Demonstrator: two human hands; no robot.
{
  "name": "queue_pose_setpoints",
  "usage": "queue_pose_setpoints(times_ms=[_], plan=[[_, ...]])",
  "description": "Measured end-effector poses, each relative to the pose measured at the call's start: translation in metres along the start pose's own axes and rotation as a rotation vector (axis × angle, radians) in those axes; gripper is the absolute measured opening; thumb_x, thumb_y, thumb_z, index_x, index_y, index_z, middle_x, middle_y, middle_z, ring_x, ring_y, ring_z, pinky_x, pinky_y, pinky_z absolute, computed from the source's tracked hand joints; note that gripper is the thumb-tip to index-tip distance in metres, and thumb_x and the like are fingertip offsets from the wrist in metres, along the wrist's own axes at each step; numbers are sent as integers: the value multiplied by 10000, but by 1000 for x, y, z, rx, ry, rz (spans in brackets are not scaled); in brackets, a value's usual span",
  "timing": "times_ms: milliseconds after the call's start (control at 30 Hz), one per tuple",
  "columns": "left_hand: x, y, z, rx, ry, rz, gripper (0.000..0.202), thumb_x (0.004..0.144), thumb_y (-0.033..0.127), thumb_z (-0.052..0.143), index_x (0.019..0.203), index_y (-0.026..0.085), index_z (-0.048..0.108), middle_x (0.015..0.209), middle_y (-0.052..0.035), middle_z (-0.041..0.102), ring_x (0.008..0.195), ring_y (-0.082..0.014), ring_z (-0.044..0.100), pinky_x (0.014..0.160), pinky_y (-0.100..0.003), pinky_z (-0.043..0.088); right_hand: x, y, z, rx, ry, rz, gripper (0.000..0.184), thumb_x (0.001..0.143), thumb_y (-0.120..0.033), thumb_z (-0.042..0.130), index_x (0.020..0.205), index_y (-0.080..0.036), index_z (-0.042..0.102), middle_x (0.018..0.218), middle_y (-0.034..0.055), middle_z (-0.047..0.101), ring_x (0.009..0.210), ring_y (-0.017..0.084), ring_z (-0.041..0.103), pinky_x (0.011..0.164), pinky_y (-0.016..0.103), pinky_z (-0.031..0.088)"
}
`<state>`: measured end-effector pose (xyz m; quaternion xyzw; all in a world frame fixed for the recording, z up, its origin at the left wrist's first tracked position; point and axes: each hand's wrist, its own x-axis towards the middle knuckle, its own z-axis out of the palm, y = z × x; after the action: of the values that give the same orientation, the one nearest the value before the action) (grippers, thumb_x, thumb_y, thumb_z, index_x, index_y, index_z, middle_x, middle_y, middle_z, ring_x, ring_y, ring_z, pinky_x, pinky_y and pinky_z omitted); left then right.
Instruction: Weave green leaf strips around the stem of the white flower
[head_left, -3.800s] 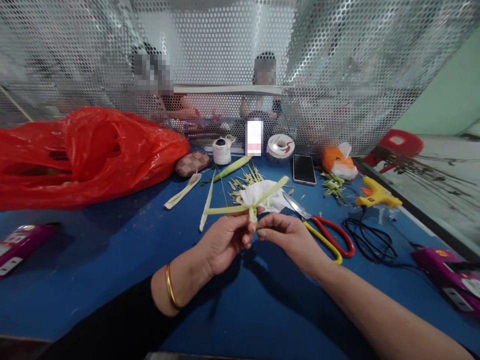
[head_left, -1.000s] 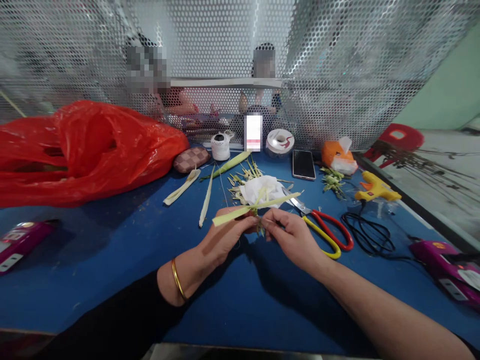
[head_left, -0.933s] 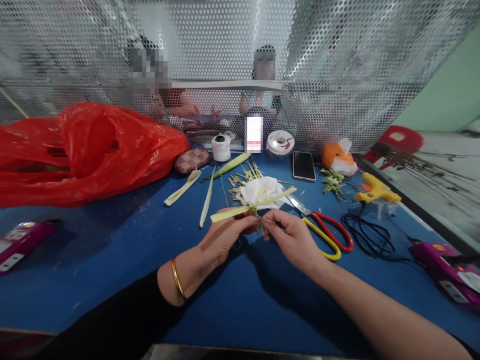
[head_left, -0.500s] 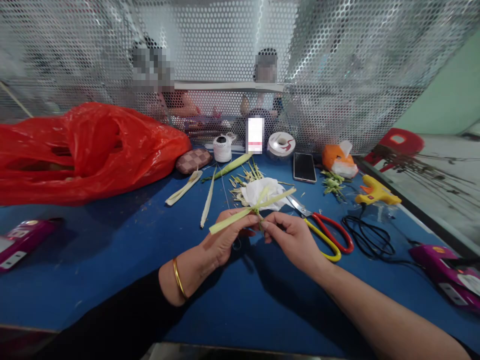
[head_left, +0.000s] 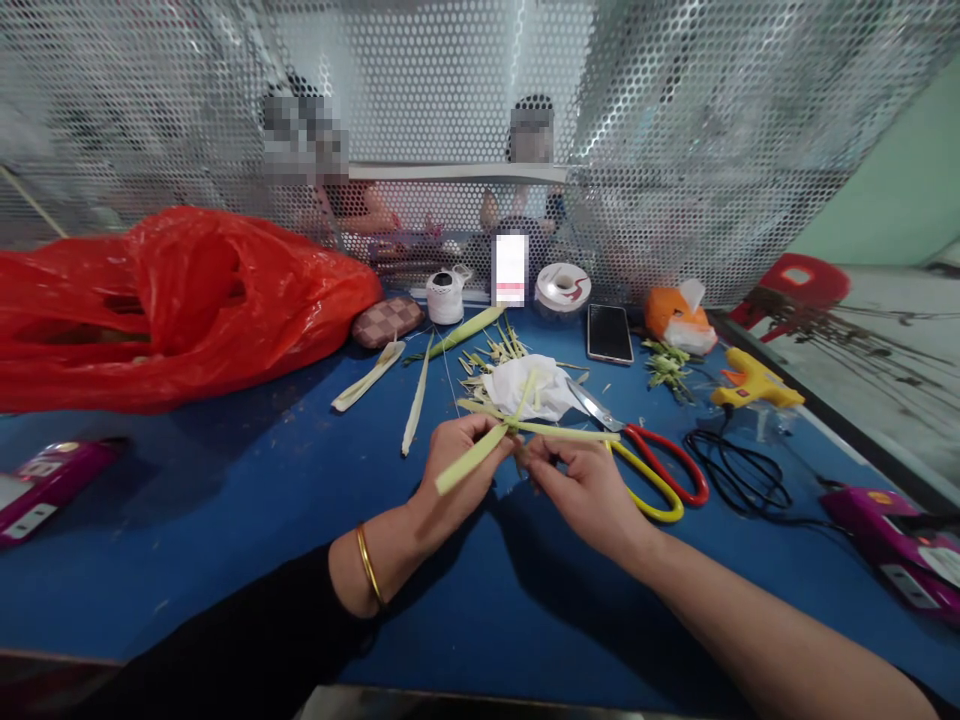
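Both my hands meet over the middle of the blue table (head_left: 225,560). My left hand (head_left: 457,470) pinches a small bundle of pale green leaf strips (head_left: 480,452) where the strips cross. My right hand (head_left: 581,480) pinches the same bundle from the right, fingers closed at the crossing point. One strip sticks out down-left, another runs right toward the scissors (head_left: 645,465). A gold bangle (head_left: 367,568) is on my left wrist.
Red-and-yellow-handled scissors lie just right of my hands. Behind them are white tissue (head_left: 529,385), leaf scraps, loose leaf strips (head_left: 414,395), a thread spool (head_left: 445,297), tape roll (head_left: 561,288), phone (head_left: 608,333), yellow glue gun (head_left: 752,383) with black cord. A red plastic bag (head_left: 172,300) fills the left.
The leaf bundle has turned in my hands: its long strip now points down-left instead of lying level. My hands stayed together and shifted slightly toward me.
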<state>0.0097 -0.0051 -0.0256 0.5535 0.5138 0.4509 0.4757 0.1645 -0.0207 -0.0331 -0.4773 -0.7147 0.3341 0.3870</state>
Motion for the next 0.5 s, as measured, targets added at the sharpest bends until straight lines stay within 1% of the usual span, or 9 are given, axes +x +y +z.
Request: queue_pose_setpoints(times_ms=[67, 133, 200, 267, 333, 400, 433, 500], plan=[[1, -2, 0, -96, -22, -38, 186, 673, 269, 688, 562, 177, 571, 580, 32, 505, 581, -120, 421, 552, -244, 326, -1, -1, 1, 4, 3, -15, 339, 876, -274, 527, 552, -213, 451, 547, -26, 474, 554, 138, 433, 564, 267, 356], [1, -1, 0, -170, -43, -44, 183, 667, 261, 696, 564, 182, 567, 608, 24, 521, 609, -128, 442, 568, -246, 349, 0, -1, 2, 34, 5, -11, 341, 883, -281, 528, 555, -212, 466, 560, -22, 489, 557, 138, 451, 574, 267, 376], [2, 2, -2, -189, -51, -24, 176, 668, 248, 699, 565, 186, 571, 633, 16, 536, 638, -135, 459, 586, -248, 366, 1, -1, 1, 67, 15, 0, 333, 892, -302, 522, 574, -206, 515, 584, -12, 523, 577, 144, 487, 593, 271, 400], [3, 5, -4, -170, -48, -10, 172, 670, 253, 703, 568, 186, 582, 635, 11, 543, 641, -136, 459, 585, -247, 366, 4, -2, -1, 125, 53, 43, 268, 874, -337, 552, 652, -197, 603, 631, 3, 583, 623, 161, 538, 624, 279, 431], [3, 7, -6, -132, -53, -10, 178, 663, 271, 712, 569, 179, 592, 605, 14, 528, 609, -127, 439, 563, -245, 348, 6, -4, -2, 264, 85, 110, 181, 819, -363, 630, 800, -189, 677, 742, 24, 661, 724, 188, 597, 698, 296, 469], [3, 6, -7, -95, -90, -16, 192, 650, 286, 722, 564, 169, 596, 567, 21, 510, 569, -115, 415, 542, -243, 328, 7, -5, -1, 474, 88, 200, 237, 734, -363, 726, 900, -196, 704, 873, 39, 707, 836, 211, 631, 787, 324, 487], [3, 4, -7, -79, -115, -20, 202, 642, 292, 727, 560, 163, 596, 554, 23, 507, 553, -109, 409, 536, -242, 324, 8, -5, 0, 575, 75, 249, 271, 692, -355, 765, 909, -200, 715, 909, 42, 717, 871, 218, 638, 822, 338, 486], [1, 0, -5, -33, -155, -14, 218, 640, 310, 726, 557, 154, 600, 550, 20, 526, 539, -105, 416, 529, -240, 328, 8, -5, 2, 713, 50, 337, 291, 625, -335, 818, 873, -203, 740, 894, 42, 730, 896, 228, 648, 866, 358, 476]])
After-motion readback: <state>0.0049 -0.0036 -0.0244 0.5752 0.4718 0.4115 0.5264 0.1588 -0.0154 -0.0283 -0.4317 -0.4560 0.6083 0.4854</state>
